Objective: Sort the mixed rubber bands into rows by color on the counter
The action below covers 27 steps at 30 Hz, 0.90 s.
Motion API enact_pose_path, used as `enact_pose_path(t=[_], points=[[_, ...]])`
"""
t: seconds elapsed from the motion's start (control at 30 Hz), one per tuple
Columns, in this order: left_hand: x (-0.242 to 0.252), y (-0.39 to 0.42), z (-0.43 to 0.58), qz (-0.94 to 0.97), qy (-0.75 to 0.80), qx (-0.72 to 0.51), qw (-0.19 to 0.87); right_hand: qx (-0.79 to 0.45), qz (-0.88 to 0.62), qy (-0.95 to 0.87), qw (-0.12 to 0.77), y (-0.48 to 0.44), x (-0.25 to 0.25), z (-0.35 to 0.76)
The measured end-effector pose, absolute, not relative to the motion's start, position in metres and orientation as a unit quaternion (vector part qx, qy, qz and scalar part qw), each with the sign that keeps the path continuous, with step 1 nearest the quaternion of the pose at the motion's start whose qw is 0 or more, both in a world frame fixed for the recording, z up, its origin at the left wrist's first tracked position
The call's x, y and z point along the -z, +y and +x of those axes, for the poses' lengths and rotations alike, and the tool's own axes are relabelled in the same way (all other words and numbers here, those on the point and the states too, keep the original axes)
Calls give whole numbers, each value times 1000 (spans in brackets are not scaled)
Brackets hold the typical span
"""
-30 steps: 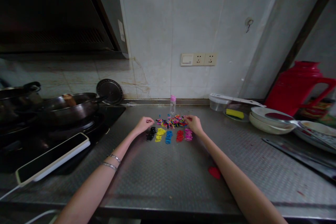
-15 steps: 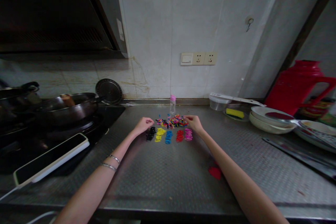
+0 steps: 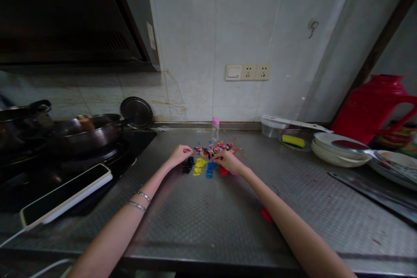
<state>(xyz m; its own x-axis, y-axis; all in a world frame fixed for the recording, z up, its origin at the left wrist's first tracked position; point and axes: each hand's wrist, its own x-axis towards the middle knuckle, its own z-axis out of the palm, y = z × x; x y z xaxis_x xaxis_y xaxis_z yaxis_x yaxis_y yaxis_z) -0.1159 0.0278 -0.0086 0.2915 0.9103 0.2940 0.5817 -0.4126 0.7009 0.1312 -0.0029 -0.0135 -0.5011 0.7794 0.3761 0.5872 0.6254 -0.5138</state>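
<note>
Small, bright loop-like pieces lie on the metal counter, too small to name surely. A mixed-colour pile point(image 3: 208, 151) is at the back. In front of it runs a row of sorted groups: black pieces point(image 3: 188, 165), yellow pieces point(image 3: 199, 167), blue pieces point(image 3: 210, 170) and red pieces point(image 3: 223, 171), with pink ones mostly hidden under my right wrist. My right hand point(image 3: 228, 160) is closed in a pinch just above the blue group; what it holds is hidden. My left hand point(image 3: 181, 154) rests with curled, pinched fingers behind the black group, contents unclear.
Behind the pile stands a small clear bottle with a pink top point(image 3: 215, 129). A phone point(image 3: 67, 193) and a pan point(image 3: 87, 134) are at left. Bowls point(image 3: 339, 154), a yellow sponge point(image 3: 293, 140) and a red thermos point(image 3: 371, 108) stand at right. A red item point(image 3: 266, 214) lies by my right forearm.
My right hand has moved left from the pile's right end to above the blue group, now covering the pink pieces. My left hand has stayed nearly in place. The view has shifted slightly.
</note>
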Motion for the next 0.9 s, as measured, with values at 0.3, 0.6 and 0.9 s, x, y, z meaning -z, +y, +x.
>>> enact_pose_path(t=[0.3,0.6,0.9], points=[[13,37,-102,778,524,-305,164,-125,-446,-810,360,7,12,152],[0,42,-88,840,504,-187,75,-97,-498,-787,351,5,9,161],[-2,49,-81,831,507,-224,59,-112,-516,-774,349,5,7,164]])
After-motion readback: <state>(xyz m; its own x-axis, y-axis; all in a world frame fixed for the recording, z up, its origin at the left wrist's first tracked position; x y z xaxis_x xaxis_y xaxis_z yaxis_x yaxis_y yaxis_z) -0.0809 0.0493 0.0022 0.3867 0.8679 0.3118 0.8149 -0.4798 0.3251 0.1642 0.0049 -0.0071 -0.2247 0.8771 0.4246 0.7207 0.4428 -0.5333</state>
